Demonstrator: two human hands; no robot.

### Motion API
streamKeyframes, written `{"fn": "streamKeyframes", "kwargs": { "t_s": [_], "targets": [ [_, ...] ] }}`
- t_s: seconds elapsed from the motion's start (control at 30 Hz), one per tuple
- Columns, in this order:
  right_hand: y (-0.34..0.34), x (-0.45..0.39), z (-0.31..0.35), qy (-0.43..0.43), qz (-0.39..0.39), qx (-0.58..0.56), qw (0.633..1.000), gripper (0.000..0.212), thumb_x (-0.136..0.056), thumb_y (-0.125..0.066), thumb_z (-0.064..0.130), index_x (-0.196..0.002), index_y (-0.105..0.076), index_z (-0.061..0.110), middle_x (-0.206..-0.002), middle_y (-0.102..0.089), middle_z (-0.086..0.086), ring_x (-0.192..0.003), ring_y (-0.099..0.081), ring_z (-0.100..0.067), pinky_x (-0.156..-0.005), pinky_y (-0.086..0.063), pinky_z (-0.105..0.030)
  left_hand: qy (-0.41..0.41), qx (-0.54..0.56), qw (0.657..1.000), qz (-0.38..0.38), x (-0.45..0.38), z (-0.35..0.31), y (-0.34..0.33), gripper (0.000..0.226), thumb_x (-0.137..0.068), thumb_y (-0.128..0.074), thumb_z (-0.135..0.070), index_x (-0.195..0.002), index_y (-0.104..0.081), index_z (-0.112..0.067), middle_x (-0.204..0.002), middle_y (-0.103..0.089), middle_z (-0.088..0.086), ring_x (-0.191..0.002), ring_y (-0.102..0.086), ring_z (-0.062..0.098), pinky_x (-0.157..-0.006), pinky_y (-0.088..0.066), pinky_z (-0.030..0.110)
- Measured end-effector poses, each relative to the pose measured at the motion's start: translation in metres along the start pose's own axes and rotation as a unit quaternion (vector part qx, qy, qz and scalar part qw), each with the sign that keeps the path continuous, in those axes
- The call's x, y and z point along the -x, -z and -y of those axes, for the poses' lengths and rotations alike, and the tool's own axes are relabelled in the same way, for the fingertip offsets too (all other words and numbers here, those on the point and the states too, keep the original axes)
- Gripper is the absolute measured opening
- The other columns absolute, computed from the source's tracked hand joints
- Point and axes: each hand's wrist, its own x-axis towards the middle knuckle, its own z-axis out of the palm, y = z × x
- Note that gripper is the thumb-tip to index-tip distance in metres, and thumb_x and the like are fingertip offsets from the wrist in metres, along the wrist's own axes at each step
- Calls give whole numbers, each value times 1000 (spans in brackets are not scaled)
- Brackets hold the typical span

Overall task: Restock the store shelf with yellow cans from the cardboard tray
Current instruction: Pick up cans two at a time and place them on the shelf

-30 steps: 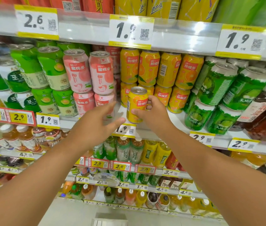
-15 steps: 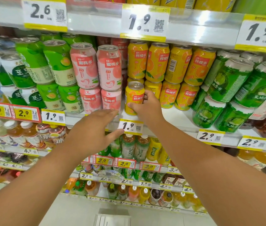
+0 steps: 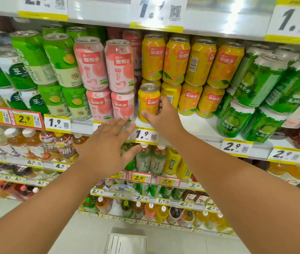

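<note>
My right hand (image 3: 161, 117) grips a yellow orange-drink can (image 3: 148, 101) that stands upright at the front of the white shelf (image 3: 197, 125), left of the stocked yellow cans (image 3: 189, 76). Those cans are stacked two high behind and to the right of it. My left hand (image 3: 108, 145) hovers flat and open just below the shelf edge, in front of the pink cans (image 3: 121, 107), holding nothing. The cardboard tray is out of sight.
Pink peach cans and green cans (image 3: 59, 59) fill the shelf to the left, dark green cans (image 3: 252, 99) to the right. Price tags (image 3: 146, 135) line the shelf edge. Bottled drinks (image 3: 151, 160) fill the lower shelves. A pale ribbed object (image 3: 125, 241) sits at the bottom centre.
My right hand has pushed the yellow can back onto the shelf beside the pink cans. My left hand stayed open below the shelf edge. The view has moved closer to the shelf.
</note>
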Motion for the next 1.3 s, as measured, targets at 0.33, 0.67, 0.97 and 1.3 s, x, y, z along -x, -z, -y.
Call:
{"fn": "streamKeyframes", "kwargs": {
  "t_s": [0.33, 0.67, 0.97, 1.3],
  "targets": [
    [41, 77, -27, 168, 52, 254, 951, 70, -98, -56, 33, -155, -24, 7, -163, -22, -7, -152, -13, -21, -122, -16, -31, 37, -20, 999, -15, 21, -23, -18, 85, -88, -7, -76, -158, -19, -29, -166, -14, 2, -154, -11, 21, -124, -13, 45],
    [68, 162, -83, 221, 116, 390, 886, 73, -99, -47, 46, -156, -21, 9, -165, -15, -5, -153, -7, -19, -123, -16, -33, 22, 0, 1000, 7, 66, -47, -57, 84, -90, -14, -77, -158, -19, -28, -166, -16, 2, -153, -14, 21, -123, -17, 46],
    [36, 272, -171, 130, 116, 390, 904, 76, -96, -53, 47, -156, -24, 12, -164, -20, -4, -152, -16, -18, -120, -21, -31, -37, 42, 997, 54, 141, -75, -157, 90, -88, -15, -79, -155, -30, -21, -162, -27, 6, -151, -24, 24, -120, -26, 47],
    [4, 373, -347, 81, 163, 359, 915, 73, -94, -55, 37, -155, -27, 9, -162, -25, -6, -149, -25, -20, -116, -30, -31, -30, 103, 991, 79, 215, -142, -342, 79, -90, -33, -70, -154, -31, -23, -162, -29, 2, -149, -28, 20, -121, -24, 38]
  ]
}}
